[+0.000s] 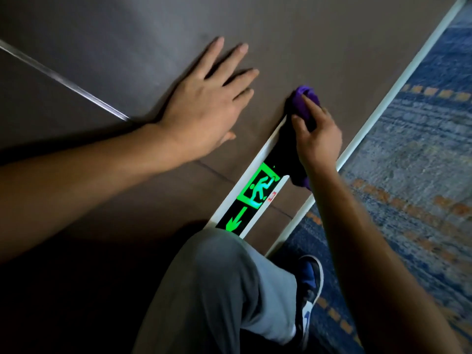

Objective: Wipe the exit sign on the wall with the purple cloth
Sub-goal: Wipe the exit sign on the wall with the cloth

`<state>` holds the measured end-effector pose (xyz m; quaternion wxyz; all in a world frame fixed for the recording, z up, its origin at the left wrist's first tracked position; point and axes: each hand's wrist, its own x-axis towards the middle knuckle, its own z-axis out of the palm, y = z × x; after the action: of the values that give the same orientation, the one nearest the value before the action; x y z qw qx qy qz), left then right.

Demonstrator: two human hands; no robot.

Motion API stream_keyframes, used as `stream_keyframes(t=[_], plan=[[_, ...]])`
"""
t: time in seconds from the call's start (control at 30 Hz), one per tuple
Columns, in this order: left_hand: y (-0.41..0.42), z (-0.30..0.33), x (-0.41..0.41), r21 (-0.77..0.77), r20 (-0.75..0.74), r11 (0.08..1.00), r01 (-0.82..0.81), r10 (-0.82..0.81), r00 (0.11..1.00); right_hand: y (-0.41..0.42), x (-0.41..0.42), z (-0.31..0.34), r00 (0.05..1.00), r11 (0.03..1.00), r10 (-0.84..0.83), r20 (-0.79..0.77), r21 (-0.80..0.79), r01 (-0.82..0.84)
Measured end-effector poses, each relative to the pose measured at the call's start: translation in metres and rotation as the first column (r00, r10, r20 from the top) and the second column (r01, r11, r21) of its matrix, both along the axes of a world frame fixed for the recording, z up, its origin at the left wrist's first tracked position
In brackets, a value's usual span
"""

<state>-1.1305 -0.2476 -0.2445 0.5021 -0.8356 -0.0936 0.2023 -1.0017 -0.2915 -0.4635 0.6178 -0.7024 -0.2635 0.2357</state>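
Observation:
The exit sign [258,192] is a long white-framed panel low on the brown wall, with a glowing green running figure and a green arrow. My right hand [316,139] grips the bunched purple cloth [306,98] and presses it on the sign's far end. Part of the cloth also shows under my wrist. My left hand [207,103] lies flat on the wall with fingers spread, just left of the sign. The far part of the sign is hidden by my right hand and the cloth.
The brown wall [306,34] has a metal strip [63,80] on the left. A white baseboard [383,103] meets blue carpet [413,154] with orange marks. My bent knee in grey trousers [217,277] and a blue-and-white shoe [309,290] sit below the sign.

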Motion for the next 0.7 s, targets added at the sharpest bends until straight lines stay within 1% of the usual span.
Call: stream_keyframes(t=[0.07, 0.17, 0.27, 0.33, 0.43, 0.53, 0.63, 0.7], plan=[[0.003, -0.001, -0.001, 0.008, 0.014, 1.0, 0.005, -0.005, 1.0, -0.001, -0.009, -0.002, 1.0, 1.0, -0.019, -0.022, 0.024, 0.019], [0.0, -0.004, -0.005, -0.023, -0.014, 1.0, -0.009, 0.009, 1.0, -0.005, -0.029, -0.002, 0.997, 0.997, -0.066, -0.046, 0.026, 0.068], [-0.01, -0.007, -0.019, -0.04, -0.028, 0.999, -0.02, 0.019, 0.999, -0.013, -0.061, -0.002, 0.994, 0.995, -0.08, -0.068, 0.061, 0.084], [-0.02, -0.01, -0.032, -0.042, -0.034, 0.999, -0.028, 0.027, 0.999, -0.022, -0.08, -0.002, 0.993, 0.995, -0.076, -0.094, 0.051, 0.081], [-0.032, -0.015, -0.058, 0.004, -0.051, 0.999, -0.043, 0.043, 0.998, -0.039, -0.112, -0.002, 0.996, 0.998, -0.015, -0.088, 0.065, 0.021], [-0.043, -0.013, -0.079, 0.027, -0.043, 0.998, -0.058, 0.059, 0.997, -0.056, -0.136, 0.001, 0.997, 0.996, 0.061, -0.048, 0.064, -0.058], [-0.051, -0.007, -0.093, 0.038, -0.064, 0.996, -0.081, 0.083, 0.994, -0.069, -0.127, 0.0, 0.988, 0.987, 0.154, 0.005, 0.05, -0.154], [-0.052, -0.005, -0.098, 0.033, -0.089, 0.996, -0.086, 0.088, 0.992, -0.075, -0.103, -0.008, 0.991, 0.988, 0.132, -0.027, 0.077, -0.13]])
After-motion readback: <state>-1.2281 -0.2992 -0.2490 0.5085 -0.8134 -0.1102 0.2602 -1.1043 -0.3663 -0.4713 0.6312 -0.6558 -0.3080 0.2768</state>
